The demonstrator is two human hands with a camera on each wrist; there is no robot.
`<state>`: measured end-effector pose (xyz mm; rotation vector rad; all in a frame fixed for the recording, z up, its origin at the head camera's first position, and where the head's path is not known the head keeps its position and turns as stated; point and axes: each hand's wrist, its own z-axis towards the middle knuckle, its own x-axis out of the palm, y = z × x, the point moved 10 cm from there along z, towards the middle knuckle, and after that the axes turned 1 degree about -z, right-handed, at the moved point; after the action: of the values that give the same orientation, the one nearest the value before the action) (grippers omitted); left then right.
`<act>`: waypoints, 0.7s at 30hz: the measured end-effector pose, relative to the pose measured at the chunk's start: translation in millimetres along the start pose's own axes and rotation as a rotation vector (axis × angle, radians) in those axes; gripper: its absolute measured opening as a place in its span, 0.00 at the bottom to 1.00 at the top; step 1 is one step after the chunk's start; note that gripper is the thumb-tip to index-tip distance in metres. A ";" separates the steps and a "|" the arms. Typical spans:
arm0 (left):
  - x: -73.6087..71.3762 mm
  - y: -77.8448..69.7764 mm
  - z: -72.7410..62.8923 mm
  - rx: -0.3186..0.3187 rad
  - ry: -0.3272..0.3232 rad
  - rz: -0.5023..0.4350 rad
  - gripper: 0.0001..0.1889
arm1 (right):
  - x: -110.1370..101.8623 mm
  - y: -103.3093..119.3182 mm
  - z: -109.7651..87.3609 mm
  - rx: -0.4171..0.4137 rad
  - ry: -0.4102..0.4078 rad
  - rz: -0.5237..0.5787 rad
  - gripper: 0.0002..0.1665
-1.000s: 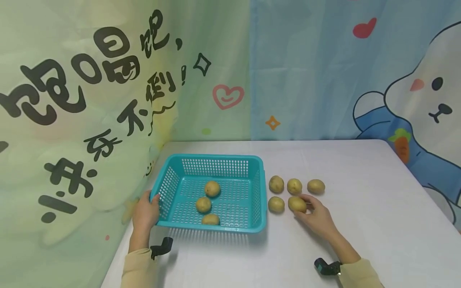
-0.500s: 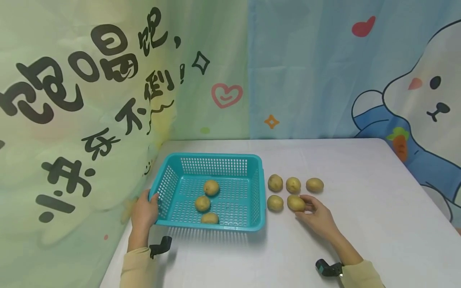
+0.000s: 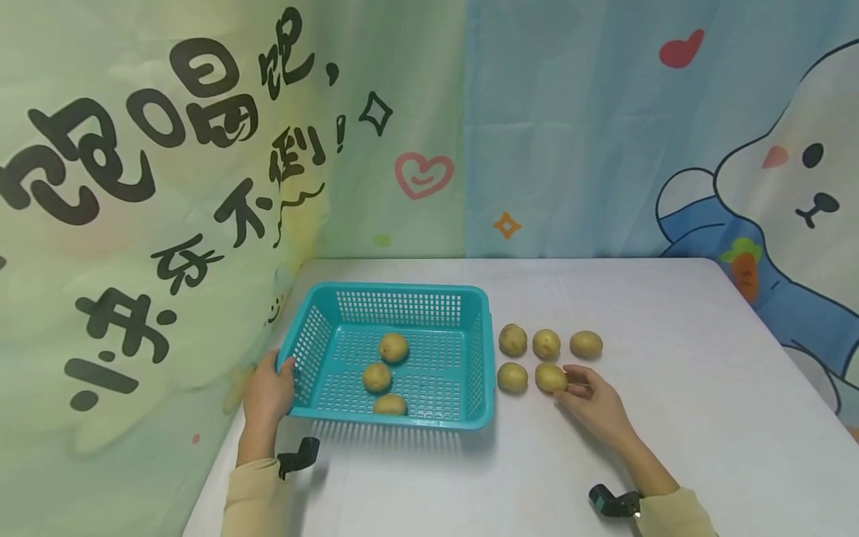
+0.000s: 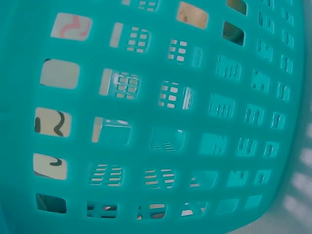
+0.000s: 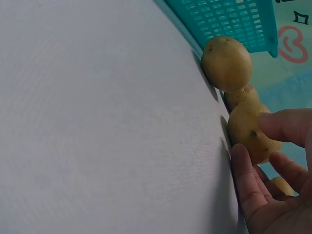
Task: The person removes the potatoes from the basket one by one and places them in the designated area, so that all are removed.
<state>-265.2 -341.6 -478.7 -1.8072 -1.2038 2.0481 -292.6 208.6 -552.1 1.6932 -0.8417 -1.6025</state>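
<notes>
My left hand [image 3: 268, 388] grips the left rim of a turquoise plastic basket [image 3: 429, 424], which holds three potatoes, one of them a potato [image 3: 394, 348] towards the back. The basket's perforated wall [image 4: 156, 112] fills the left wrist view, and that hand is out of sight there. To the right of the basket, my right hand [image 3: 593, 403] is beside a potato [image 3: 551, 377] on the table. In the right wrist view its thumb and fingers [image 5: 242, 158] stand spread around that potato [image 5: 248, 129], loosely, at its near side.
Near the basket's right side lie a front potato [image 3: 513, 378] and a back row with a potato [image 3: 513, 339], another potato [image 3: 546, 344] and a potato [image 3: 586, 344] farther right. A white cloth covers the table [image 3: 705, 373]. Printed curtains [image 3: 570, 134] hang behind and at the left.
My right hand's fingers have loosened and drawn slightly right of the potato, which stays in place. The left hand keeps its hold on the basket. The head view has shifted slightly.
</notes>
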 end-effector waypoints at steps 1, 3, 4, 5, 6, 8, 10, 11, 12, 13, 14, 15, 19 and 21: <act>-0.2 -0.4 -0.1 0.000 0.000 -0.001 0.26 | -0.5 -0.4 -0.5 0.005 0.002 0.008 0.33; -0.5 -0.6 -0.4 0.001 0.000 -0.002 0.26 | -2.4 -1.8 -1.4 0.013 0.002 0.027 0.34; -0.8 -1.1 -0.6 0.003 -0.002 -0.001 0.26 | -3.8 -1.9 -2.2 0.016 0.001 0.034 0.34; -1.0 -1.2 -0.7 0.003 -0.005 -0.002 0.26 | -5.3 -1.9 -3.2 0.017 -0.002 0.039 0.34; -1.1 -1.1 -0.7 0.003 -0.006 -0.003 0.25 | -7.3 -1.8 -4.5 0.018 -0.008 0.037 0.34; -1.3 -0.7 -1.0 0.001 -0.011 -0.005 0.25 | -12.4 -0.8 -7.0 0.020 -0.018 0.031 0.33; -1.8 -0.4 -1.3 0.000 -0.015 -0.006 0.25 | -18.1 0.1 -9.2 0.022 -0.030 0.023 0.33; -1.9 -0.2 -1.4 0.000 -0.015 -0.006 0.25 | -21.0 0.7 -10.0 0.023 -0.035 0.020 0.32; -2.0 0.0 -1.4 0.000 -0.015 -0.006 0.25 | -24.1 1.9 -10.6 0.022 -0.041 0.021 0.32; -2.3 -0.2 -1.4 0.001 -0.015 -0.006 0.25 | -27.0 4.0 -11.0 0.018 -0.048 0.028 0.31; -2.4 -0.4 -1.4 0.002 -0.014 -0.007 0.25 | -29.7 7.1 -11.1 0.007 -0.058 0.036 0.30; -2.5 -0.6 -1.2 0.003 -0.014 -0.009 0.25 | -32.4 12.1 -11.0 -0.010 -0.072 0.041 0.30; -2.5 -1.9 -1.2 0.006 -0.017 -0.013 0.25 | -38.3 51.0 -8.9 -0.137 -0.117 0.071 0.24; -2.4 -2.5 -2.0 0.005 -0.020 -0.017 0.25 | -37.1 78.9 -7.1 -0.211 -0.122 0.067 0.20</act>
<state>-263.8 -340.4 -475.2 -1.7719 -1.2141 2.0625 -288.6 193.1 -466.1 1.4188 -0.7503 -1.6981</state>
